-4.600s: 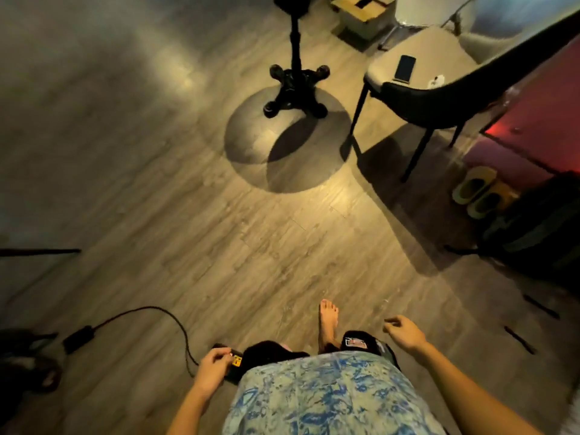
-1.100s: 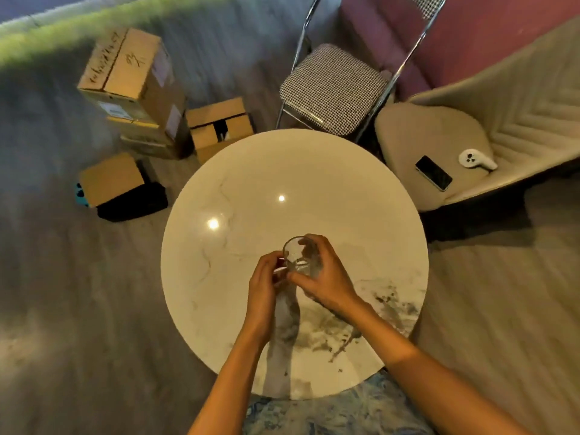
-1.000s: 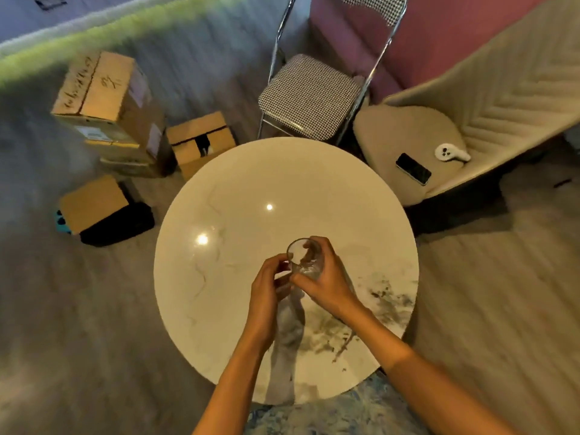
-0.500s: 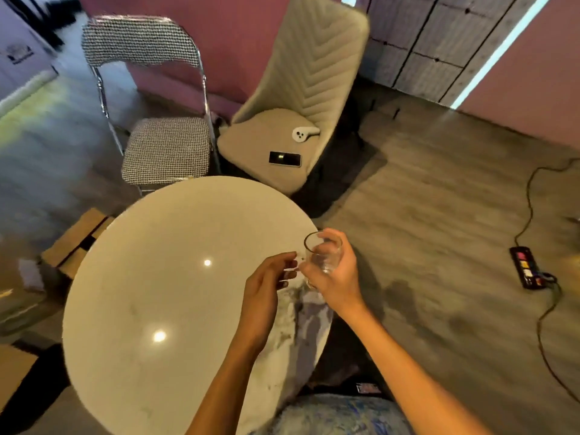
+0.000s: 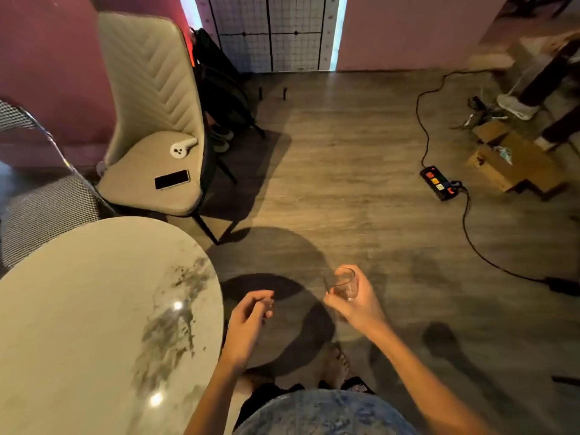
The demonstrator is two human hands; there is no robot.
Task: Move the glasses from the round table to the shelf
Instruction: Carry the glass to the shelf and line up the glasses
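Your right hand (image 5: 356, 304) grips 1 clear glass (image 5: 341, 284) above the floor; your left hand (image 5: 248, 321) hangs loosely curled, empty, beside the round table (image 5: 94, 309).

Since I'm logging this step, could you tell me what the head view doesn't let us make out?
- Shelf: outside the frame.
- Round table: its left part is cut off by the frame edge.
- Glass: lower part covered by the right hand.
- Left hand: curled, seemingly empty.
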